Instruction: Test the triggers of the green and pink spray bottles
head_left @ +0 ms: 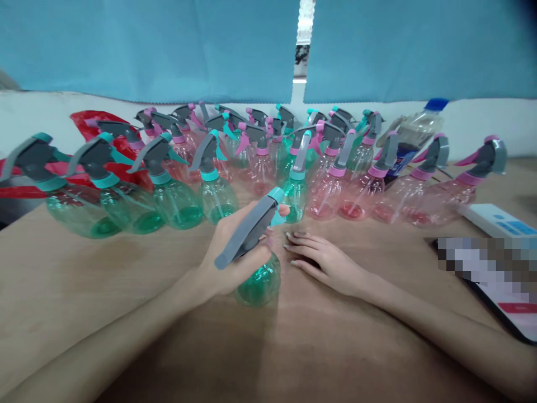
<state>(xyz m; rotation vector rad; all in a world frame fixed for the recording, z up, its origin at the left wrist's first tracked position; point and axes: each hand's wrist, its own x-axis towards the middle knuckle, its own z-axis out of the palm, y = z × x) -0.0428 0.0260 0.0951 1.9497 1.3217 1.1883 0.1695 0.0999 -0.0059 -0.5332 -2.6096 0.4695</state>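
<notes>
A green spray bottle [259, 281] with a grey and turquoise trigger head stands upright on the wooden table [201, 347]. My left hand [235, 246] is wrapped round its neck, just under the head, with fingers near the turquoise trigger. To the right of it, my right hand [321, 257] lies palm down on the tabletop, fingers stretched out and holding nothing. Beyond both hands, a row of spray bottles begins, with a green one [295, 198] closest to my fingertips. Part of the held bottle is covered by my left hand.
Several green bottles [178, 204] line the left and several pink bottles [327, 196] the right, with more behind. A clear bottle with a blue cap [435, 104] stands at the back right. Near the right edge lie a white box [495, 219] and a phone [482, 280]; red plastic [88, 120] is at the left.
</notes>
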